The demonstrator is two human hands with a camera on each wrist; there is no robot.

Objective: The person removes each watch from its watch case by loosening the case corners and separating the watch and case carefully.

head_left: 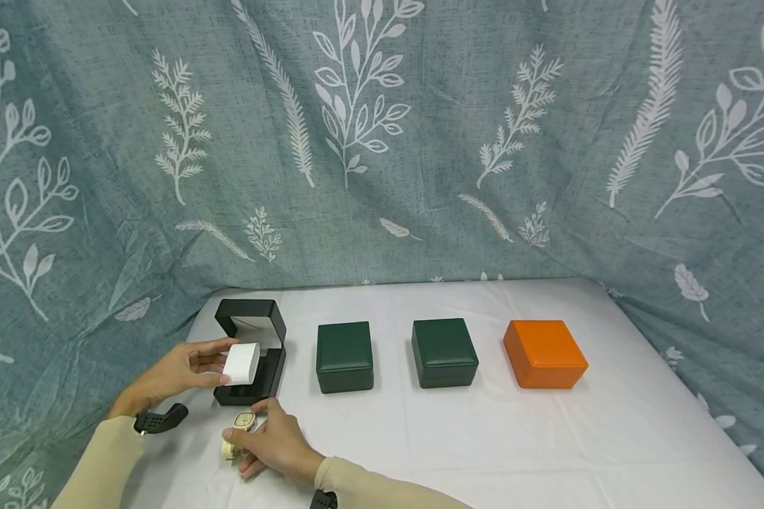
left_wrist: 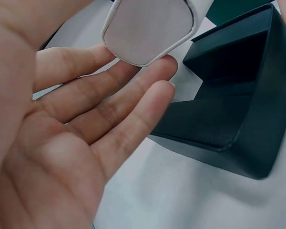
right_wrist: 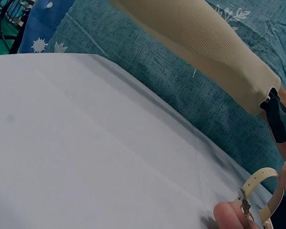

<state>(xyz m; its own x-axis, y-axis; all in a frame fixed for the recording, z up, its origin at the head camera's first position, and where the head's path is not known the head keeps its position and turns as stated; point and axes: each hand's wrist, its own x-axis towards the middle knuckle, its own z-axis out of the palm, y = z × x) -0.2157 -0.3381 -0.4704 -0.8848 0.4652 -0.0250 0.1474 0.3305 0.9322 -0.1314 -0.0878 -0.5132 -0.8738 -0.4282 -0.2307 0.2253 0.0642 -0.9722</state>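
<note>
My left hand [head_left: 187, 371] pinches a white watch cushion [head_left: 240, 364] between thumb and fingers, raised over the open black watch box [head_left: 270, 375]. In the left wrist view the cushion's flat end [left_wrist: 148, 33] shows above the fingers, and the dark box [left_wrist: 229, 95] stands beyond them. Just in front of the box, my right hand [head_left: 276, 442] holds a wristwatch [head_left: 243, 422] with a cream strap and a gold-toned case. The strap [right_wrist: 262, 183] forms a loop in the right wrist view, its buckle by the fingertips; much of that hand is out of frame there.
Two closed dark green boxes, one left of centre [head_left: 344, 357] and one right of centre [head_left: 444, 353], stand in a row with a closed orange box [head_left: 545, 355]. A white cloth [head_left: 484, 438] covers the table. Behind hangs a teal leaf-patterned curtain [head_left: 439, 141].
</note>
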